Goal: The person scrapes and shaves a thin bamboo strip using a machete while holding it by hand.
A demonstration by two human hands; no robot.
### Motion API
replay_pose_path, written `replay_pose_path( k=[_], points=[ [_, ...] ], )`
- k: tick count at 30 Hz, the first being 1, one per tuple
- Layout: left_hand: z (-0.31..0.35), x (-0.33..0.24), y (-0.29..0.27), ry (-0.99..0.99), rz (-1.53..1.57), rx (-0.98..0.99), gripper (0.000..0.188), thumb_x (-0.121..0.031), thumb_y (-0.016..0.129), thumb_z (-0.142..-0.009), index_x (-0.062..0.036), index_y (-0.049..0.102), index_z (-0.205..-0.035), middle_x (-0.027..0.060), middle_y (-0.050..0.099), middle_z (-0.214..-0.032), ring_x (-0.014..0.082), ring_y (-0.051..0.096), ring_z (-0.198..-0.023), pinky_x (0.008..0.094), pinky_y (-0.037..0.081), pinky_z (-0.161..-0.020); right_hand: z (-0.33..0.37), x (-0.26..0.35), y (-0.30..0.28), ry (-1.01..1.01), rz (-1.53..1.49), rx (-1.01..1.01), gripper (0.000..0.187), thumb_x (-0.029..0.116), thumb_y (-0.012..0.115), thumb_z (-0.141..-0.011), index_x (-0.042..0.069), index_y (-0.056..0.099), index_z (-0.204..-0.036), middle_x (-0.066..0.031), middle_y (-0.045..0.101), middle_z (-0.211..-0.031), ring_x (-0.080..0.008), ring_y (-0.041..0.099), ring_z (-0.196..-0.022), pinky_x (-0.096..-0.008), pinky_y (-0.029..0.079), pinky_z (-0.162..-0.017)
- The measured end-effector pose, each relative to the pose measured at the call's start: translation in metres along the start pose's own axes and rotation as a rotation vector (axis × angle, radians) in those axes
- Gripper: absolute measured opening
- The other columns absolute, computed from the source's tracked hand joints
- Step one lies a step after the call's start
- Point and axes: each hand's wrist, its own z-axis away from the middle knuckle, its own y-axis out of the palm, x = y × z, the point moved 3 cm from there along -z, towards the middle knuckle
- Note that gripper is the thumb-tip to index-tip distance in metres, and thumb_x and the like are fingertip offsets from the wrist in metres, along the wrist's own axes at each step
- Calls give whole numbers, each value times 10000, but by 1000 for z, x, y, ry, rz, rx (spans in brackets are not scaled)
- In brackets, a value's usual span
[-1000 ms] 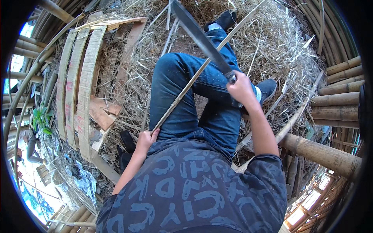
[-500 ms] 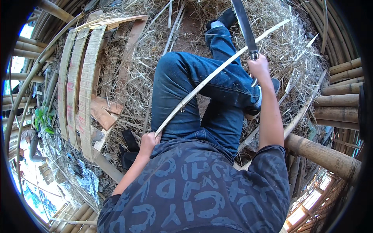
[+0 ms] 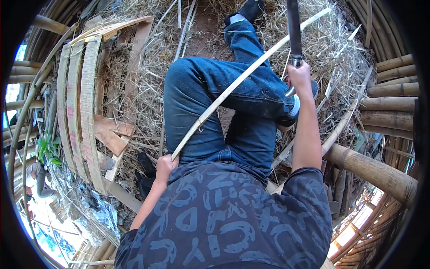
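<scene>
My left hand (image 3: 166,167), by my hip, is closed round the lower end of a long pale bamboo strip (image 3: 239,81). The strip slants up and right across my jeans, slightly bowed, and its far end passes above my right hand. A machete (image 3: 294,33) with a dark blade and a shiny metal handle is gripped in my right hand (image 3: 299,77), near my bent leg. Its blade points away from me and meets or crosses the strip near its far end; whether they touch, I cannot tell.
Dry straw and shavings (image 3: 345,62) cover the ground around my legs. A slatted wooden pallet (image 3: 91,107) lies at left, beside a green plant (image 3: 48,149). Thick bamboo poles (image 3: 371,172) stand close on the right. Another person (image 3: 39,179) is at the far left.
The machete blade now stands more upright and sits farther along the strip. The strip bows more than before. My view has shifted slightly; both hands keep their holds.
</scene>
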Motion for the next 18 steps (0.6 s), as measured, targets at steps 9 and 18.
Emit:
replay_pose_path(
  k=[9,18],
  points=[
    [1,-6,0,-10,35,-19,326,-196,658,-830,44,583,-622,258,540,-574,440,578,-574,462,446,-494,23,-21,22,28,186,103,110,78,539,-715,-23,521,-755,-106,547,-539,-222,574,-421,-364,464,-418],
    [2,-8,0,-4,22,-32,334,-211,643,-842,42,588,-630,265,545,-582,444,578,-574,470,447,-496,41,-39,38,-62,207,125,141,78,552,-726,-40,521,-797,-103,546,-555,-198,556,-410,-335,462,-416]
  ],
)
